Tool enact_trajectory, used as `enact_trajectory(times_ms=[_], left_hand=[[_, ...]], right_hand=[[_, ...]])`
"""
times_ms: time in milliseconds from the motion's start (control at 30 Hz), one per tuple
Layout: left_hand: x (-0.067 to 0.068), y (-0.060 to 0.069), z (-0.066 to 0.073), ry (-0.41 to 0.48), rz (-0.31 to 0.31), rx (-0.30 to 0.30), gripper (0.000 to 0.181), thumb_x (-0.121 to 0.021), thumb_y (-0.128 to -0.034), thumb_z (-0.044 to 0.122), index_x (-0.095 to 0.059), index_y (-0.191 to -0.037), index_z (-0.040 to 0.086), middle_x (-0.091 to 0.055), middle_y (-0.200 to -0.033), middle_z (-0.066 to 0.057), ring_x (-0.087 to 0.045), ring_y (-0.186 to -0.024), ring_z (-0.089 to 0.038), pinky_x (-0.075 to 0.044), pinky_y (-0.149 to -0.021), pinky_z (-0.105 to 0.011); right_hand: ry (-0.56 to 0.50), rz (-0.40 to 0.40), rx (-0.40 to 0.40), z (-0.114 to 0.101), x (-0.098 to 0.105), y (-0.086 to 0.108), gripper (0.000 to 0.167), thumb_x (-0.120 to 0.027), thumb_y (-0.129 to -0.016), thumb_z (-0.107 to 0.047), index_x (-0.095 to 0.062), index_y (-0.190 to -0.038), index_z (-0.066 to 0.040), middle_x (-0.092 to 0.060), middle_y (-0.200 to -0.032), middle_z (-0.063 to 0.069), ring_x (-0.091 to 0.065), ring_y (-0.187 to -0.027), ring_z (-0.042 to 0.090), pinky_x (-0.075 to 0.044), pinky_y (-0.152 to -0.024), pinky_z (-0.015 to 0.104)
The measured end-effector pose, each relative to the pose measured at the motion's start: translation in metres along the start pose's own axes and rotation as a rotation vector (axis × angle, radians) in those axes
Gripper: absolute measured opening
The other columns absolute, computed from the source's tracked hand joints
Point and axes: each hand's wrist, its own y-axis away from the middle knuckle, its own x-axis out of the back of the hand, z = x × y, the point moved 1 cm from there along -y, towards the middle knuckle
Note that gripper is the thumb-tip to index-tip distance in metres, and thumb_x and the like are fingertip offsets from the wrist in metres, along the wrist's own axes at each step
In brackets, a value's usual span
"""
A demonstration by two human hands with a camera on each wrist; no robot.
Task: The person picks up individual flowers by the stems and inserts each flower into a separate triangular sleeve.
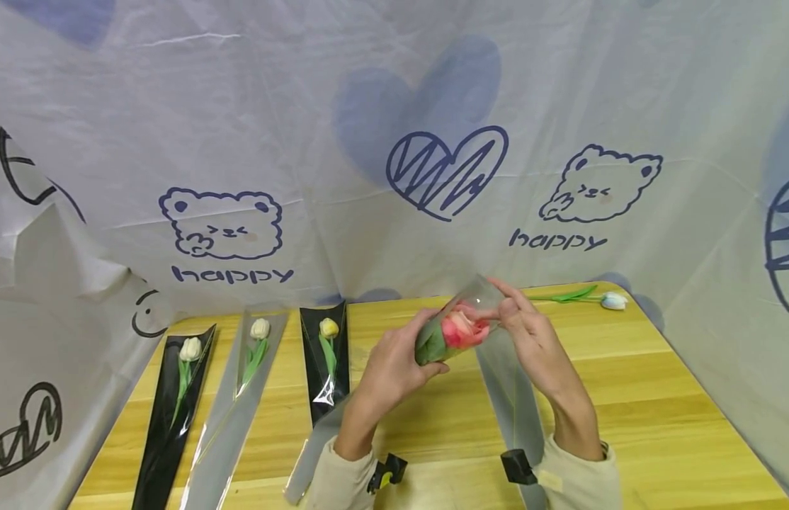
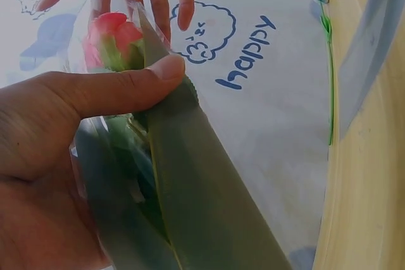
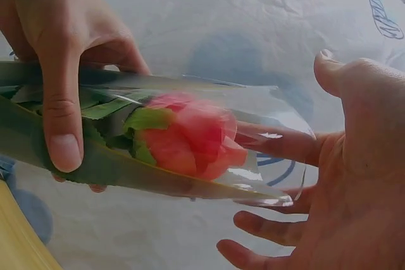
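Note:
My left hand [image 1: 391, 365] grips a flower sleeve [image 2: 209, 200], clear on one side and dark grey on the other, with the thumb across its front. Inside the sleeve lies a pink artificial flower [image 3: 190, 134] with green leaves, its bloom near the sleeve's open end. At that end is my right hand [image 1: 540, 350], fingers extended. In the right wrist view its index finger [image 3: 278, 142] reaches into the opening, close to the bloom; whether it touches the petals I cannot tell. The other right fingers stay outside the sleeve.
On the wooden table [image 1: 624, 397] to the left lie a black sleeve [image 1: 161, 425] and a grey sleeve [image 1: 225, 432] with white tulips, and a black sleeve [image 1: 310, 361] with a yellow tulip. A grey sleeve [image 1: 512, 397] lies under my right arm. A pale blue tulip [image 1: 614, 301] lies by the back edge.

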Motion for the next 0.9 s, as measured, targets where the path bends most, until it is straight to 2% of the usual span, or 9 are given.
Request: enact_trajectory(times_ms=[100,200,267,333,433,533,633,767,900], left_hand=[[0.006,0.001,0.001,0.067,0.029,0.069,0.083,-0.095,-0.0737,0.014,-0.052,-0.145,0.011,-0.071,-0.119,-0.014,-0.066,-0.096,-0.027,-0.052,-0.082,-0.041],[0.020,0.004,0.001,0.172,0.116,0.170,0.087,-0.094,-0.0750,0.017,-0.047,-0.148,0.011,-0.066,-0.128,-0.013,-0.063,-0.110,-0.029,-0.050,-0.094,-0.049],[0.032,0.007,0.000,0.262,0.182,0.230,0.090,-0.094,-0.0757,0.019,-0.044,-0.150,0.010,-0.061,-0.136,-0.013,-0.058,-0.124,-0.031,-0.045,-0.103,-0.053],[0.041,0.009,-0.004,0.366,0.222,0.285,0.096,-0.093,-0.0779,0.020,-0.037,-0.155,0.010,-0.051,-0.149,-0.014,-0.047,-0.137,-0.032,-0.037,-0.111,-0.056],[0.043,0.008,-0.018,0.539,0.246,0.349,0.104,-0.090,-0.0816,0.021,-0.024,-0.162,0.011,-0.037,-0.160,-0.014,-0.036,-0.145,-0.033,-0.030,-0.116,-0.058],[0.032,0.005,-0.037,0.684,0.250,0.413,0.106,-0.087,-0.0845,0.020,-0.017,-0.164,0.012,-0.028,-0.164,-0.015,-0.030,-0.148,-0.034,-0.026,-0.118,-0.057],[0.014,0.001,-0.058,0.768,0.261,0.473,0.099,-0.085,-0.0852,0.015,-0.023,-0.162,0.009,-0.032,-0.160,-0.017,-0.033,-0.145,-0.036,-0.026,-0.118,-0.057],[-0.010,-0.003,-0.083,0.788,0.294,0.535,0.087,-0.083,-0.0841,0.010,-0.033,-0.155,0.006,-0.044,-0.150,-0.022,-0.044,-0.135,-0.038,-0.031,-0.114,-0.056],[-0.029,-0.002,-0.102,0.767,0.325,0.598,0.085,-0.083,-0.0817,0.005,-0.034,-0.151,0.000,-0.048,-0.143,-0.025,-0.048,-0.126,-0.039,-0.036,-0.108,-0.054]], right_hand=[[-0.032,0.074,0.040,-0.001,0.003,0.001,0.045,-0.031,-0.114,-0.020,-0.063,-0.136,0.002,-0.049,-0.152,0.013,-0.047,-0.137,0.031,-0.044,-0.107,0.045],[-0.116,0.176,0.050,0.000,0.009,0.003,0.045,-0.031,-0.114,-0.021,-0.060,-0.140,0.001,-0.049,-0.152,0.013,-0.045,-0.138,0.026,-0.049,-0.098,0.028],[-0.164,0.244,0.020,0.001,0.014,0.004,0.046,-0.032,-0.114,-0.026,-0.057,-0.142,0.000,-0.052,-0.149,0.013,-0.047,-0.135,0.024,-0.050,-0.097,0.025],[-0.176,0.301,-0.030,0.004,0.018,0.005,0.048,-0.035,-0.114,-0.031,-0.057,-0.142,0.000,-0.054,-0.147,0.010,-0.049,-0.132,0.023,-0.051,-0.095,0.024],[-0.172,0.362,-0.108,0.010,0.024,0.005,0.052,-0.038,-0.112,-0.039,-0.059,-0.140,0.000,-0.055,-0.145,0.008,-0.050,-0.131,0.023,-0.052,-0.092,0.022],[-0.173,0.400,-0.160,0.017,0.029,0.005,0.054,-0.041,-0.111,-0.042,-0.059,-0.140,0.000,-0.056,-0.144,0.007,-0.051,-0.130,0.024,-0.052,-0.090,0.021],[-0.190,0.421,-0.188,0.022,0.032,0.005,0.054,-0.043,-0.110,-0.043,-0.059,-0.141,-0.001,-0.055,-0.144,0.008,-0.050,-0.130,0.025,-0.053,-0.088,0.020],[-0.207,0.445,-0.231,0.029,0.036,0.005,0.055,-0.045,-0.109,-0.044,-0.059,-0.141,-0.002,-0.055,-0.144,0.008,-0.050,-0.129,0.023,-0.053,-0.087,0.019],[-0.182,0.451,-0.286,0.034,0.038,0.004,0.057,-0.044,-0.109,-0.046,-0.058,-0.143,-0.002,-0.055,-0.144,0.008,-0.052,-0.126,0.018,-0.053,-0.086,0.019]])
